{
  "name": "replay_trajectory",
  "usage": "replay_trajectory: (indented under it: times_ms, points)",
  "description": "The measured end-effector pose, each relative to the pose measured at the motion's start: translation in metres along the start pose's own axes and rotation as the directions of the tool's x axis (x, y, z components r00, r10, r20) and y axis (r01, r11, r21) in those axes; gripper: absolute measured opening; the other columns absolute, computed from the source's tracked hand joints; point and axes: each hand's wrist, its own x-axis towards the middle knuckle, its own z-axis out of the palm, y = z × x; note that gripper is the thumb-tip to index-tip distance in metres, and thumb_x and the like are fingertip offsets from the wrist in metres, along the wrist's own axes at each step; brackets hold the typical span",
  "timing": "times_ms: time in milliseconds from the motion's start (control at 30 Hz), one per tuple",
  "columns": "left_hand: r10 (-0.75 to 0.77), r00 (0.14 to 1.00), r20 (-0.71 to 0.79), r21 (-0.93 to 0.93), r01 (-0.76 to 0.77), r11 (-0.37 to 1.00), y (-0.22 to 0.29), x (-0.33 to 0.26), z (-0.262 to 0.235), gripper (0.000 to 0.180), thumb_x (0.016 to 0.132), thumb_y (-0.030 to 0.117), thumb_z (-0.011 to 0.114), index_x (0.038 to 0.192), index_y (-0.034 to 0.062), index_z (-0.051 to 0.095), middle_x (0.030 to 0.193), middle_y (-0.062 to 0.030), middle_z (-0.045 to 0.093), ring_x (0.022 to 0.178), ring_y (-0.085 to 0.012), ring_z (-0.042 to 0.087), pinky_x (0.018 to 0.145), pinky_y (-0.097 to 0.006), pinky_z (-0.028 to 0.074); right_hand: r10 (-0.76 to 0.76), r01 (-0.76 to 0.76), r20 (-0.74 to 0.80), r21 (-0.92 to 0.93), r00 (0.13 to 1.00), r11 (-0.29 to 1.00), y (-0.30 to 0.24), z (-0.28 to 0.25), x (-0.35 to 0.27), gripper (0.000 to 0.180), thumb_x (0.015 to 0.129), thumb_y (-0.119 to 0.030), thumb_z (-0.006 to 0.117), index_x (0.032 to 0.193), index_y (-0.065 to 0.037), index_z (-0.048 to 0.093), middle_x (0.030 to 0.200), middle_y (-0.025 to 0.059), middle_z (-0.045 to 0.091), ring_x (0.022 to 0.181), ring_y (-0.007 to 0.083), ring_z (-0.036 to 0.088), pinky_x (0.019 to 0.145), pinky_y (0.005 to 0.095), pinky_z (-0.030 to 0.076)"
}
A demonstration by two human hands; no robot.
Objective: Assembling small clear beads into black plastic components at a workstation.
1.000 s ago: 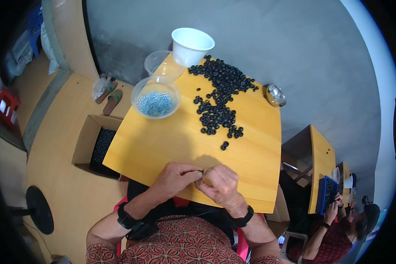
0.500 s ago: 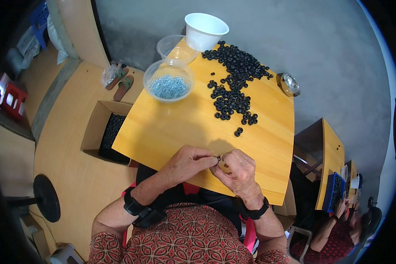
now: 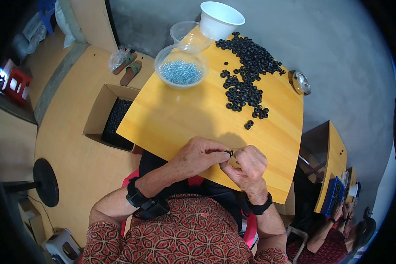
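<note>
My left hand (image 3: 197, 157) is closed in a pinch over the near part of the table. Between its thumb and forefinger is a small black ring-shaped part (image 3: 230, 153). Close against that part is my right hand (image 3: 249, 166), its fingers curled shut; whatever they hold is hidden. Farther off on the table lies a spread of similar black ring-shaped parts (image 3: 246, 93), with a few loose ones nearest my hands. At the far left a clear plastic bowl (image 3: 180, 78) holds many tiny shiny silver-blue beads (image 3: 180, 71).
Behind the bowl stand another clear bowl (image 3: 185, 33) and a white tub (image 3: 221, 20). A shiny metal bowl (image 3: 301, 82) sits at the table's right edge. Left on the floor are a cardboard box (image 3: 99, 112) of black parts and sandals (image 3: 131, 72). Another person (image 3: 323, 237) works at the right.
The whole view has shifted, so the table and its things appear higher and farther right. My hands stay together at the small black part, with little change in their grip.
</note>
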Motion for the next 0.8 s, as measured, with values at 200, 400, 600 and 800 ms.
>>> replay_trajectory:
  times_ms: [200,400,600,800]
  points:
    - [0.054,0.998,0.026,-0.098,-0.051,0.994,-0.006,0.003,0.000,0.021,0.091,0.015,0.065,0.102,-0.0019,0.070,0.087,0.0007,0.067,0.081,-0.0046,0.057,0.072,-0.022,0.047,-0.039,0.038,-0.011,-0.039,0.999,0.998,0.000,0.000,0.002,0.026,0.062,-0.003,0.078,0.064,-0.007,0.052,0.060,0.0068,0.050,0.051,0.0241,0.053,0.048,0.0340,0.044]
    - [0.052,0.998,0.040,-0.078,-0.048,0.996,-0.005,0.006,-0.001,0.021,0.091,0.015,0.066,0.104,-0.0015,0.069,0.091,-0.0001,0.068,0.083,-0.0054,0.058,0.074,-0.022,0.048,0.035,-0.035,-0.003,-0.015,0.999,0.999,0.004,0.002,-0.004,0.025,0.063,-0.005,0.079,0.072,-0.005,0.055,0.066,0.0085,0.054,0.057,0.0257,0.056,0.052,0.0351,0.045]
    - [0.081,0.996,-0.034,-0.233,-0.087,0.969,-0.002,0.004,-0.002,0.025,0.091,0.011,0.066,0.112,-0.0027,0.065,0.098,-0.0039,0.068,0.089,-0.0082,0.062,0.081,-0.023,0.050,-0.011,0.009,-0.021,-0.086,1.000,0.996,0.006,0.004,0.003,0.025,0.065,-0.005,0.079,0.083,-0.003,0.061,0.070,0.0094,0.056,0.062,0.0267,0.058,0.057,0.0365,0.047]
    - [0.117,0.991,-0.058,-0.303,-0.129,0.944,-0.005,0.008,-0.005,0.023,0.090,0.008,0.066,0.111,-0.0021,0.066,0.098,-0.0047,0.069,0.089,-0.0087,0.062,0.082,-0.024,0.050,0.036,-0.038,0.077,0.021,0.996,0.999,0.001,-0.005,0.012,0.026,0.069,-0.005,0.079,0.088,-0.001,0.062,0.080,0.0130,0.064,0.071,0.0290,0.064,0.062,0.0360,0.051]
